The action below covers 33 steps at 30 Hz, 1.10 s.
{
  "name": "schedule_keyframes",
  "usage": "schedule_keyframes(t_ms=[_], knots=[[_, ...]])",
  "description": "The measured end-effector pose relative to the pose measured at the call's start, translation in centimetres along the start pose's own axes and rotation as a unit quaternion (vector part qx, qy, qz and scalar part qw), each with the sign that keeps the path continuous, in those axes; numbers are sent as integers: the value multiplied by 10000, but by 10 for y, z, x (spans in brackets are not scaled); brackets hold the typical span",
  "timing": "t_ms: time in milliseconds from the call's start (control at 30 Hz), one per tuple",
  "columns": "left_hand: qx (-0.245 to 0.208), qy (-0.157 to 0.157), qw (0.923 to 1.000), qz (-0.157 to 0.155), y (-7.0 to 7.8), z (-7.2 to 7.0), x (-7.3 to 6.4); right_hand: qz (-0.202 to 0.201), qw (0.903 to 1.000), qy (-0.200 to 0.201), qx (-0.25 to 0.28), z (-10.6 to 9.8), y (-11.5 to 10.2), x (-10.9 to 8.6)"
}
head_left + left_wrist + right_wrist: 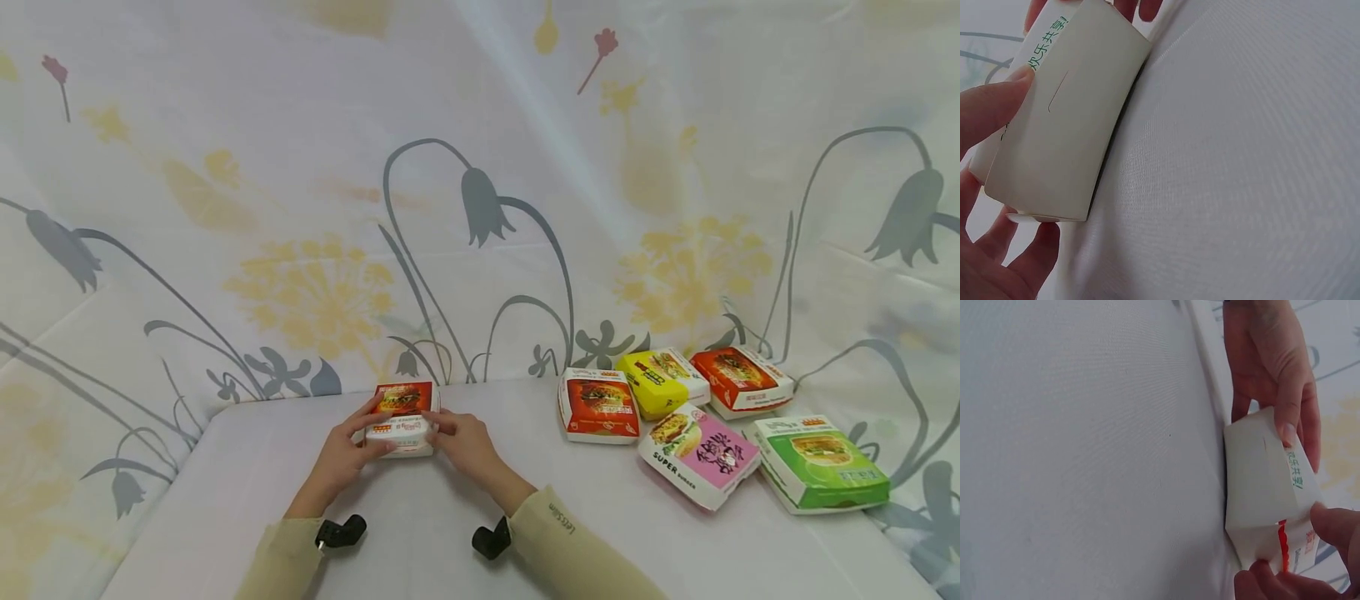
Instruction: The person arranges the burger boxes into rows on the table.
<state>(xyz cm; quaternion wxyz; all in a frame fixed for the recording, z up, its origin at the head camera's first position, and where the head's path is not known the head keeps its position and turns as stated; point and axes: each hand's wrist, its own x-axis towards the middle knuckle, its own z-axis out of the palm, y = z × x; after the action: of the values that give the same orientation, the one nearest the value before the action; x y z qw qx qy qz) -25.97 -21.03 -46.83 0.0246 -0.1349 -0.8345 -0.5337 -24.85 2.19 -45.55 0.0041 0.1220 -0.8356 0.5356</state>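
Observation:
A red and white paper burger box with a burger picture on its lid sits on the white table at the left of centre. My left hand grips it from the left, thumb on the near edge and fingers round the side. With thumb and fingertips, my right hand pinches its right side. In the left wrist view, the white side of the burger box bears green writing at its edge, and a small flap juts out by the fingers. The right wrist view shows the burger box between both hands; its inside is hidden.
To the right lie more burger boxes: a red one, a yellow one, another red one, a pink one and a green one. A flower-printed cloth hangs behind the table.

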Motion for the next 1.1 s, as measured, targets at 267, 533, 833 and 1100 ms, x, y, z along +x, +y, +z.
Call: schedule_keyframes(t_ms=[267,533,833,1100], knots=[[46,-19,9996,-282,2,-1,0,158,9997,91,154,-10,1,-1],[37,7,9995,-300,4,0,0,178,9991,170,352,-30,3,-3],[132,20,9996,-268,4,0,-1,249,9972,484,513,-76,2,-12],[97,31,9994,-330,1,0,1,348,9935,899,607,-129,6,-22]])
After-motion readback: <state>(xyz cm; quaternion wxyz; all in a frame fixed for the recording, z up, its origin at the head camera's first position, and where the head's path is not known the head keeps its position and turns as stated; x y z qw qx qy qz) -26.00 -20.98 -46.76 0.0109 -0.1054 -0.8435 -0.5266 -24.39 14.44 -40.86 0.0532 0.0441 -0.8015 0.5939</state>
